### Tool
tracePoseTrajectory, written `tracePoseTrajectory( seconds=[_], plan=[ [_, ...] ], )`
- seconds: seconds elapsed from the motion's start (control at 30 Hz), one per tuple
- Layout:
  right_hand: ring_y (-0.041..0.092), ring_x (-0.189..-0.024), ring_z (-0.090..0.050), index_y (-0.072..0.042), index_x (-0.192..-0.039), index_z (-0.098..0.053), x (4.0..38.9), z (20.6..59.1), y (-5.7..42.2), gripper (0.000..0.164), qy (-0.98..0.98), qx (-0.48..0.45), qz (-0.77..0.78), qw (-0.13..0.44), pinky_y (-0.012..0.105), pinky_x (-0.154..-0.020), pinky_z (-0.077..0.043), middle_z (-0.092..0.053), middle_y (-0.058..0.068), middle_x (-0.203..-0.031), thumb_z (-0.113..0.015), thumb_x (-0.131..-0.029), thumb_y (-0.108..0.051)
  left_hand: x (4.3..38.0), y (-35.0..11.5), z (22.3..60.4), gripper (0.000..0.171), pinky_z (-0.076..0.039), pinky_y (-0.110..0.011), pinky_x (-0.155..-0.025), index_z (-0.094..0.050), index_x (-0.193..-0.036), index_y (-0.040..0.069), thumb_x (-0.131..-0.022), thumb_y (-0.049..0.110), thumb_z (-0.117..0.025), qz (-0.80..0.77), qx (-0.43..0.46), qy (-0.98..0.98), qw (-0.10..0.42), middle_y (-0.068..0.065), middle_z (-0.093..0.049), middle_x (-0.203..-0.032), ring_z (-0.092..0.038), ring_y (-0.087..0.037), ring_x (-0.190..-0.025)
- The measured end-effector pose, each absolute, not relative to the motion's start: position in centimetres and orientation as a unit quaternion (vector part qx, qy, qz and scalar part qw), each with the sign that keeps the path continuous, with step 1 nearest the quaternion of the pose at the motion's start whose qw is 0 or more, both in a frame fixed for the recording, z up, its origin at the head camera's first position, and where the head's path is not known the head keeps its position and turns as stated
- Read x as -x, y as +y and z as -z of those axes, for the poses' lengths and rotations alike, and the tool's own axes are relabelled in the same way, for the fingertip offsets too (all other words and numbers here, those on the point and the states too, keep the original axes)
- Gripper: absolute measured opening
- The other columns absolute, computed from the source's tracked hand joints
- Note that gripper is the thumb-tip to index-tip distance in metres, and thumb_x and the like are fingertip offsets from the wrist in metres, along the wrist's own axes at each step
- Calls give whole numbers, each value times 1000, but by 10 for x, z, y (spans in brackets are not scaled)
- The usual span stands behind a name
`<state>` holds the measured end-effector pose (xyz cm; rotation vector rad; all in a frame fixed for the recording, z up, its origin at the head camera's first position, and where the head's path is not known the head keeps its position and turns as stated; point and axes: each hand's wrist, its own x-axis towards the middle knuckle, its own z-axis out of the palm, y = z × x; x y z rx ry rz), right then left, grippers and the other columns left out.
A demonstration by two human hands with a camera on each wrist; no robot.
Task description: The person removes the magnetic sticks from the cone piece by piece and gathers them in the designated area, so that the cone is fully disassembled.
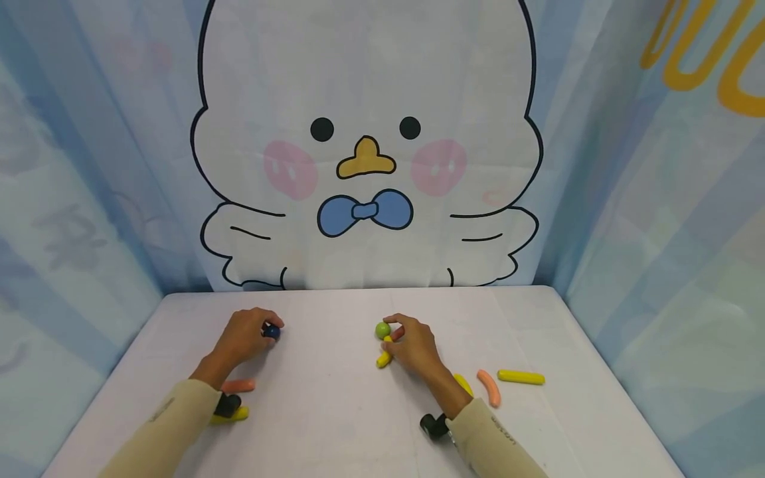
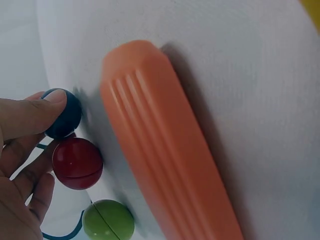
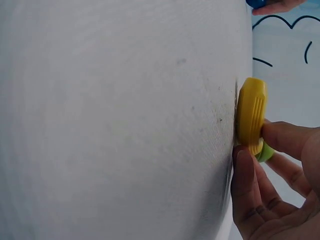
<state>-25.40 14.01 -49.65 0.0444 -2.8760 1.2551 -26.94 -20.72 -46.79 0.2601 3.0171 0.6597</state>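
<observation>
My left hand (image 1: 245, 335) pinches a dark blue ball (image 1: 271, 331) at the table's left. In the left wrist view the thumb lies on that ball, a red ball (image 2: 77, 163) sits by the fingers, and a green ball (image 2: 108, 220) appears below it. My right hand (image 1: 415, 345) is near the middle, its thumb and fingers at one end of a yellow curved stick (image 1: 384, 358). Another view of this yellow stick (image 3: 251, 112) shows fingers against its lower end. Touching the index fingertip is a green ball (image 1: 383, 329), mostly hidden in the right wrist view.
Beneath the left forearm lie an orange stick (image 1: 240, 385) and a yellow stick (image 1: 236, 415). Right of the right forearm are a partly covered yellow piece (image 1: 463, 384), an orange curved stick (image 1: 489, 388) and a straight yellow stick (image 1: 521, 377). A printed curtain (image 1: 370, 79) stands behind the white table (image 1: 323, 411).
</observation>
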Motion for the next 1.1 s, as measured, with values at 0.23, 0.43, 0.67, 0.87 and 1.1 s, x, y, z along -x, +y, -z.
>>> tracePoseTrajectory(
  seconds=[0.23, 0.43, 0.67, 0.87, 1.1],
  plan=[
    [20, -83, -59, -20, -133, -73, 253, 496, 139, 49, -915, -17, -402, 1, 29, -69, -51, -68, 1, -93, -87, -88, -12, 268, -206, 468, 33, -54, -57, -100, -79, -118, 11, -86, 6, -86, -219, -82, 972, 20, -18, -73, -123, -64, -34, -108],
    [20, -85, -59, -22, -133, -73, 253, 496, 138, 48, -914, -16, -405, -2, 29, -71, -51, -68, 1, -93, -87, -88, -12, 266, -204, 467, 36, -53, -56, -99, -78, -121, 11, -86, 7, -87, -221, -90, 971, 13, -16, -74, -119, -64, -33, -105],
    [20, -88, -60, -22, -134, -73, 253, 494, 137, 49, -918, -23, -395, -6, 30, -74, -50, -70, 0, -95, -87, -88, -13, 263, -188, 461, 41, -45, -61, -105, -78, -122, 12, -83, 9, -91, -196, -141, 969, -55, -16, -76, -125, -66, -38, -114],
    [19, -92, -62, -23, -133, -73, 252, 493, 137, 49, -919, -37, -394, -4, 31, -76, -50, -74, -3, -96, -87, -87, -10, 255, -152, 453, 39, -46, -54, -102, -78, -122, 13, -84, 12, -91, -198, -174, 962, -72, -10, -76, -125, -65, -33, -113],
    [14, -82, -70, -16, -130, -74, 251, 493, 136, 47, -908, -73, -413, -4, 30, -72, -59, -78, 0, -99, -83, -86, -1, 250, -108, 456, 40, -51, -49, -104, -78, -125, 17, -86, 17, -90, -226, -183, 956, -37, -6, -77, -122, -65, -27, -109]
  ],
)
